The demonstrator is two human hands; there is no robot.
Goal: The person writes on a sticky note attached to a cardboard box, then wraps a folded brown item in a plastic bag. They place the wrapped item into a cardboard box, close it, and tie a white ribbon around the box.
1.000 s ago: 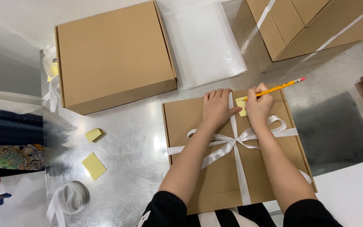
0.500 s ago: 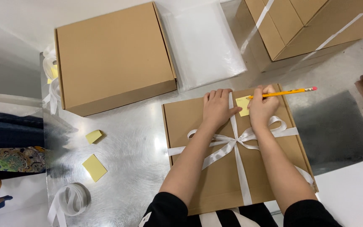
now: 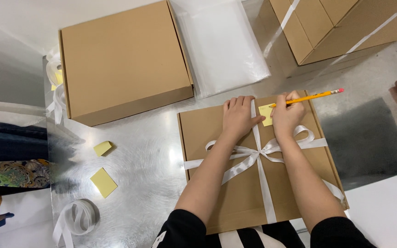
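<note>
Your left hand (image 3: 237, 117) lies flat, fingers together, pressing the top of the ribboned cardboard box (image 3: 258, 183) at its far edge, just beside the vertical run of white ribbon (image 3: 258, 154). Your right hand (image 3: 286, 117) is closed around a yellow pencil (image 3: 306, 98), tip down on a small yellow sticky note (image 3: 266, 115) that sits on the lid between your two hands. The box rests on the shiny metal table (image 3: 143, 165), directly before you. Judged from its look, the note is thin, light and apt to slide or curl, so it needs pinning at an edge while marked; the pencil is stiff and best held low near the tip. The box lid appears rigid enough to write on, and the satin ribbon is likely slippery and easily pulled loose at the bow. Whether your left fingertips touch the note cannot be told. The pencil tip is hidden behind your fingers, and any marks on the note are too small to make out. Your sleeves cover the near edge of the box.
</note>
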